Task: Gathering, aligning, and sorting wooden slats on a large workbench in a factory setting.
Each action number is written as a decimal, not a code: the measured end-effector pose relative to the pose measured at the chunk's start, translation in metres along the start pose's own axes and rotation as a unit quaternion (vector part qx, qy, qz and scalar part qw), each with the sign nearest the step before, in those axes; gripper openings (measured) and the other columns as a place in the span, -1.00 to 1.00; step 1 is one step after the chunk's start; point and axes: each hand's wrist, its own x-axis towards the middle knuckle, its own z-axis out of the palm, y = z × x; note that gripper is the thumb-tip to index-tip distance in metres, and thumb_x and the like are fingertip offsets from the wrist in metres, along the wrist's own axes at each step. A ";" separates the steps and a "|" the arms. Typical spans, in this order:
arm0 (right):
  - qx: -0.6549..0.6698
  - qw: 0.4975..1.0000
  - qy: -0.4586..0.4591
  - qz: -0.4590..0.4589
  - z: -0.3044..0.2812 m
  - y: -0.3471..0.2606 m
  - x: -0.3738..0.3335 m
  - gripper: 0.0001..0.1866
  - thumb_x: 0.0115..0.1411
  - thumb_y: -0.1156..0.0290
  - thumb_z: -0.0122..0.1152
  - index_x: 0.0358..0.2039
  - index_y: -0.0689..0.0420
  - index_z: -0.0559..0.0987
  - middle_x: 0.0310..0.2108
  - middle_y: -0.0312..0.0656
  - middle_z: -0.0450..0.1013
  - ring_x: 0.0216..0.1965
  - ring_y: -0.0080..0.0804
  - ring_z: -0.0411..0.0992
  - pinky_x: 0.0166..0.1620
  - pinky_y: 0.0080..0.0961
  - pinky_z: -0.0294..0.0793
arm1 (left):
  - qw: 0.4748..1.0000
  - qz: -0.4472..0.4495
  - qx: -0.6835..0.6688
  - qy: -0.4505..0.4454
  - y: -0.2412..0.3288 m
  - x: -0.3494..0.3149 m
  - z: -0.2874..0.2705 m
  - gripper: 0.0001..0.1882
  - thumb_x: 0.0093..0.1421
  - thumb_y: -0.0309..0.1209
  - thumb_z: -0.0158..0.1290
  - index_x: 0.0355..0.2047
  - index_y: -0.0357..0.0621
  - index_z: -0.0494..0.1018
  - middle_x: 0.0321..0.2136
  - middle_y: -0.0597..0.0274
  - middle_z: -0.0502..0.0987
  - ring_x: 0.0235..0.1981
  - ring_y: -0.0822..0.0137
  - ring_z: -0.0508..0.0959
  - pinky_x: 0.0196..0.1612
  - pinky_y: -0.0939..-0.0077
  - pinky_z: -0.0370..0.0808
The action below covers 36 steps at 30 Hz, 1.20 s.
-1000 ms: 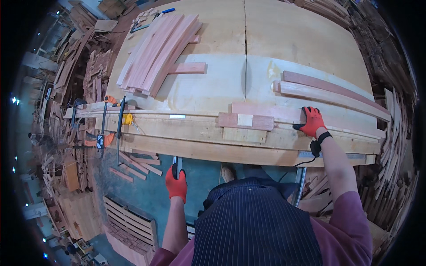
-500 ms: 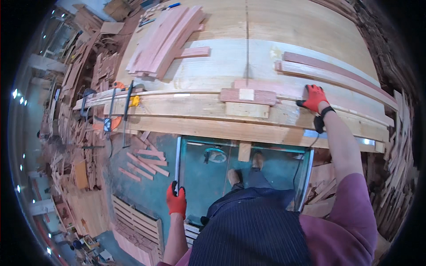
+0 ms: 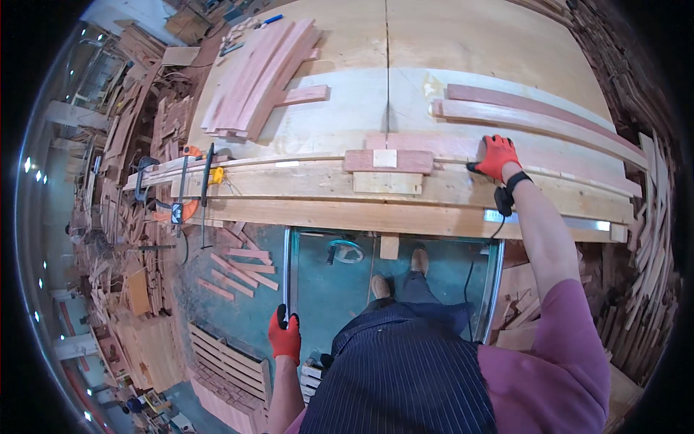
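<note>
My left hand (image 3: 284,334), in a red glove with black fingertips, is closed around the near end of a long grey metal bar (image 3: 287,271). The bar runs forward toward the bench's front edge. My right hand (image 3: 497,157), gloved alike, lies over a long pinkish board (image 3: 560,165) along the front of the bench, its thumb apart from the fingers. To its left, a reddish wood block (image 3: 412,160) with a pale square on it sits above a lighter block (image 3: 387,184). A black object (image 3: 504,201) with a cord hangs by my right wrist.
The wooden workbench (image 3: 361,54) carries a stack of pink boards (image 3: 256,79) at the far left and long strips (image 3: 535,119) at the right. Clamps (image 3: 189,188) grip its left front. Offcuts (image 3: 242,271) and a slatted pallet (image 3: 230,358) lie on the floor at left.
The whole view has shifted slightly, so the bench appears further left. My left hand sits a little lower in the picture, still on the bar. My right hand stays on the board.
</note>
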 end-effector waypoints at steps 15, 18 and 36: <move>-0.015 1.000 -0.024 -0.011 -0.007 -0.002 0.025 0.03 -0.14 -0.21 0.59 0.25 0.12 0.43 0.20 0.00 0.39 0.29 0.02 0.28 0.39 -0.09 0.20 | 0.945 0.308 0.070 -0.084 0.245 0.225 0.155 -0.38 0.22 -0.39 0.24 0.28 -0.29 0.40 0.06 -0.12 0.57 0.12 -0.07 0.51 0.22 0.12 0.43; -0.004 0.999 -0.033 -0.026 -0.012 -0.003 0.032 0.04 -0.14 -0.18 0.59 0.26 0.14 0.41 0.20 0.03 0.38 0.29 0.07 0.27 0.40 -0.09 0.20 | 0.922 0.347 0.099 -0.136 0.307 0.259 0.198 -0.33 0.21 -0.40 0.26 0.33 -0.24 0.36 0.01 -0.03 0.58 0.12 -0.02 0.50 0.22 0.17 0.43; 0.111 0.991 -0.067 0.038 -0.005 0.106 0.072 -0.54 0.13 0.15 0.45 0.00 0.08 0.67 0.03 -0.06 0.54 0.14 0.04 0.44 0.26 -0.10 0.40 | 0.888 0.171 0.034 -0.425 0.348 0.343 0.296 -0.50 0.12 -0.35 0.40 0.04 -0.21 0.52 -0.15 0.10 0.61 -0.12 0.23 0.59 0.00 0.33 0.56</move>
